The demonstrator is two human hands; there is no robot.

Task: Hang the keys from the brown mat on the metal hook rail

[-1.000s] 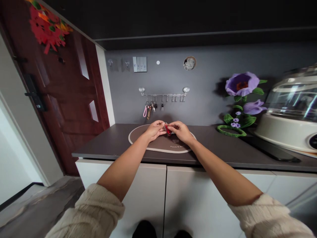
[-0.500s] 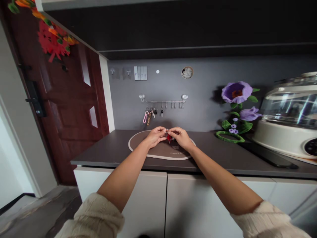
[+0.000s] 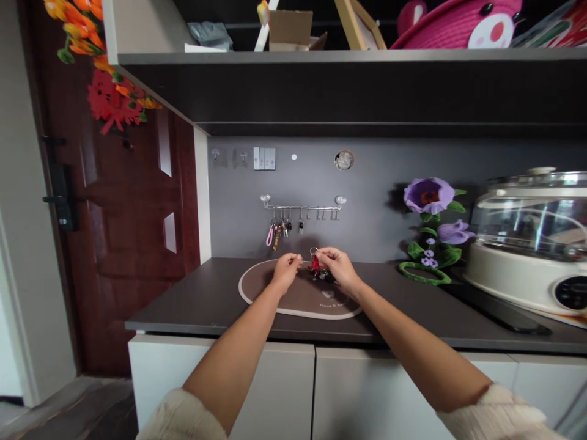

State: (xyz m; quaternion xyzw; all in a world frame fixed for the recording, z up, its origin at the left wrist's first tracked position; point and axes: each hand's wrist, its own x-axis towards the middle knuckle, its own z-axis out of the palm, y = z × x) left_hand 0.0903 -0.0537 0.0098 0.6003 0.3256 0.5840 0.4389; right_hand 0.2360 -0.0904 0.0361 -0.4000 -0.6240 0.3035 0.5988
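Observation:
My right hand (image 3: 338,267) pinches a bunch of keys (image 3: 316,266) above the oval mat. A metal ring stands up at the top of the bunch, and a red piece hangs among dark and silvery parts. Just to the left, apart from the bunch, is my left hand (image 3: 287,271), its thumb and fingers drawn together in a pinch. Whether anything small sits between those fingertips, I cannot make out. Behind the hands, a metal hook rail (image 3: 302,208) on the wall carries several keys, a pink loop (image 3: 270,236) and a brown tag (image 3: 276,238). Some hooks on its right hold nothing.
Under the hands lies a brown oval mat (image 3: 257,287) on the dark counter (image 3: 183,305). To the right stand purple flowers (image 3: 430,197), a black phone-like slab (image 3: 509,315) and a white appliance (image 3: 509,269) with a clear cover. A shelf (image 3: 321,91) overhangs the counter.
My hands have separated: the left has drawn away leftward from the keys, which stay in my right hand. The view has tilted up, bringing the items on the shelf into sight.

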